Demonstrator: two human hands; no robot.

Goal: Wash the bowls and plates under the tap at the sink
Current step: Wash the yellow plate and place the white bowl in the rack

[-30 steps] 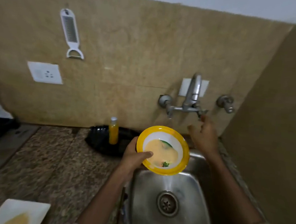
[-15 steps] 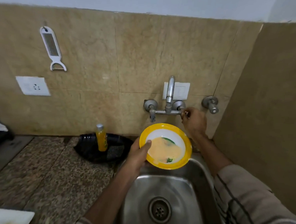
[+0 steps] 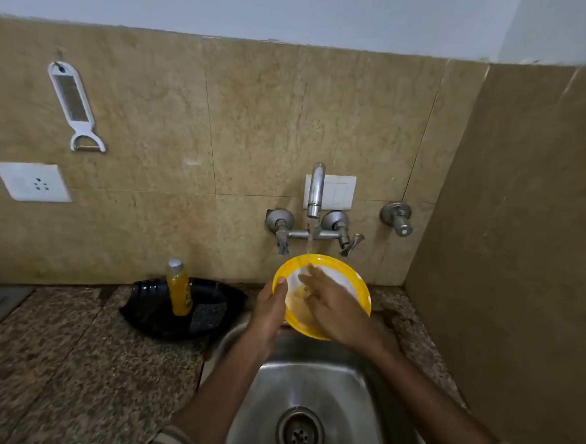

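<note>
**Head view: tap running, scrubbing starts**

Left of the tap (image 3: 316, 189) spreads the table (image 3: 70, 362); below it sits the sink (image 3: 312, 387). Directly under the tap, the yellow-rimmed bowl (image 3: 360, 288) tilts into a stream (image 3: 310, 240) that was not flowing a moment ago. The left hand (image 3: 266, 319) pinches its rim. The right hand (image 3: 334, 306) has left the tap handle; its fingers (image 3: 310, 275), loosely spread, rub the soiled inside. Washing proper looks begun.

I log bowl (image 3: 347, 276) over the sink (image 3: 342, 396), left hand (image 3: 269, 313) at its left rim, right hand (image 3: 331, 306) inside; tap (image 3: 316, 189) behind both hands; bottle (image 3: 178, 288) in tray (image 3: 155, 316) left of left hand
</note>
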